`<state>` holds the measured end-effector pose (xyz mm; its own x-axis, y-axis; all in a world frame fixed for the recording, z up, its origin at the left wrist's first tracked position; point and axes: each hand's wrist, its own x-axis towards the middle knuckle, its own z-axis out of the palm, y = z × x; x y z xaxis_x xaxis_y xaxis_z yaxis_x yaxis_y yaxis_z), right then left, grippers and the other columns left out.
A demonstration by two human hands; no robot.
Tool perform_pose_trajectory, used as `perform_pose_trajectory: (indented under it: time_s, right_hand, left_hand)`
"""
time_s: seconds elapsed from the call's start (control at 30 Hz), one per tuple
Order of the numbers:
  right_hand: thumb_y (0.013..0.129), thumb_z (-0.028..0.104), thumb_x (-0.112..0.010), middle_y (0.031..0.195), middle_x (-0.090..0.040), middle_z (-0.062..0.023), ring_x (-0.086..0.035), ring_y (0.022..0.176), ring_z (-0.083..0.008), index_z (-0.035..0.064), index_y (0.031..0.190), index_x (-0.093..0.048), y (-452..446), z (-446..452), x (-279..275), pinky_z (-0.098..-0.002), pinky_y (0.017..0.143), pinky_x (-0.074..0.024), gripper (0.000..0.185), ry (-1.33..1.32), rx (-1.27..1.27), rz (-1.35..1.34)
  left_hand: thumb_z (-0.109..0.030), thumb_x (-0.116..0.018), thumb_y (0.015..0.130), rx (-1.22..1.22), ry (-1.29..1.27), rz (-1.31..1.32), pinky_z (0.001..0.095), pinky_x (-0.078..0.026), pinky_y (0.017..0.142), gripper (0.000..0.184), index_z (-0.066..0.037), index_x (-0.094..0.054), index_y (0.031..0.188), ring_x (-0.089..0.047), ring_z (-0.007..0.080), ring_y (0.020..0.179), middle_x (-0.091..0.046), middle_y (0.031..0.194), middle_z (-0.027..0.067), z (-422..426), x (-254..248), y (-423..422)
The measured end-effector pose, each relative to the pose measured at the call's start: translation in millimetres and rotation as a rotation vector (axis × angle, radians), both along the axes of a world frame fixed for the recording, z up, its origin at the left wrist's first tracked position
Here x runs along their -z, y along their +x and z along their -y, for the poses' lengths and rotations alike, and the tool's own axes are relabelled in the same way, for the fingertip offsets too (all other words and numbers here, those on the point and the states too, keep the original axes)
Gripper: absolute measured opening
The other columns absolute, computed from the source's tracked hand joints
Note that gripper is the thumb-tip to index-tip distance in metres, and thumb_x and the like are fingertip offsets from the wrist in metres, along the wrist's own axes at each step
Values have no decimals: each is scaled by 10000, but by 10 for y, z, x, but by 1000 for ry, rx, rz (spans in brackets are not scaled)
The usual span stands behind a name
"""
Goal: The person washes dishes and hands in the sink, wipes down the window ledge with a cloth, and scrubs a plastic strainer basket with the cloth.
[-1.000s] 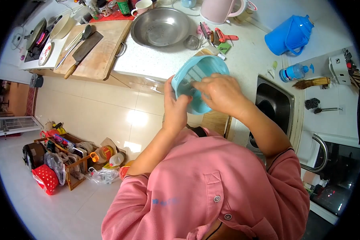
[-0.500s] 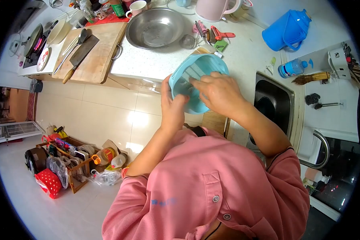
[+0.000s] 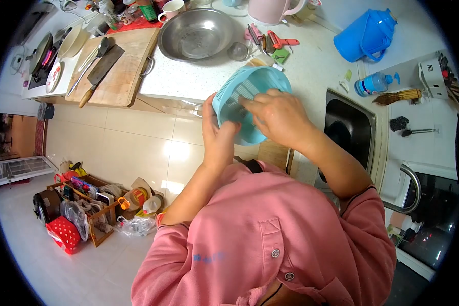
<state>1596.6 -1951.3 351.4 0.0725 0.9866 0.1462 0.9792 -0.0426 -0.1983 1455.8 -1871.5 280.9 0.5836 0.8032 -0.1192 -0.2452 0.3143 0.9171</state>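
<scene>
A light blue plastic colander (image 3: 234, 97) is held up in front of my chest, tilted so its slotted inside faces me. My left hand (image 3: 217, 136) grips its left side, with the thumb over the near rim and the fingers behind. Reaching inside from the right, my right hand (image 3: 281, 116) has its fingers curled together and the fingertips close to the slotted wall. Whatever those fingers may pinch is too small or hidden to make out. Beyond the colander, a steel basin (image 3: 196, 35) rests on the white counter.
On the left, a cleaver (image 3: 99, 74) and a ladle (image 3: 93, 64) lie on the wooden cutting board (image 3: 125, 76). Red peeler (image 3: 283, 41) and small strainer (image 3: 238, 51) sit beyond the colander. At right are the sink (image 3: 347, 127), soap bottle (image 3: 372, 85) and blue jug (image 3: 364, 38).
My right hand's fingers have shifted slightly inside the colander. The colander has tipped a little to the left, with my left hand still gripping it.
</scene>
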Motion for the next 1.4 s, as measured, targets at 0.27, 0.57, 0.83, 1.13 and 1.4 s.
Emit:
perform_pose_trajectory:
  time_s: [0.27,0.57,0.83,1.13,1.4]
  right_hand:
    - [814,143,-617,843,-662,-66,-631,814,-281,65,1114,-676,-3,9,64,-421,713,-508,316,11,-15,-106]
    - [807,142,-621,854,-664,-64,-627,829,-271,57,1117,-670,-72,17,107,-417,724,-495,325,-14,34,-98]
    - [801,157,-623,899,-683,-51,-627,885,-239,60,1104,-667,-314,-106,125,-401,765,-440,322,-30,149,-93]
    - [804,136,-561,837,-677,-60,-637,834,-225,22,1039,-664,-431,-200,271,-388,748,-440,281,33,164,43]
    - [790,124,-560,826,-682,-66,-640,806,-229,38,963,-671,-529,-299,239,-385,730,-443,223,7,126,73]
  left_hand:
    - [-24,-511,690,2,-65,34,263,-424,865,655,-32,-406,1336,-499,166,1012,-521,1136,83,7,-91,4]
    - [-41,-513,738,20,-118,57,273,-425,895,606,-39,-416,1336,-500,160,1038,-524,1149,79,-16,38,-21]
    - [-86,-492,772,-69,-271,193,286,-432,855,518,-48,-460,1288,-504,155,959,-545,1079,59,-1,86,0]
    - [-127,-485,757,-72,-363,254,339,-449,879,436,-30,-526,1180,-542,206,971,-577,1069,84,-38,331,-77]
    - [-162,-506,754,-126,-502,363,368,-454,936,410,-2,-576,1125,-583,247,1030,-623,1092,113,-74,509,-122]
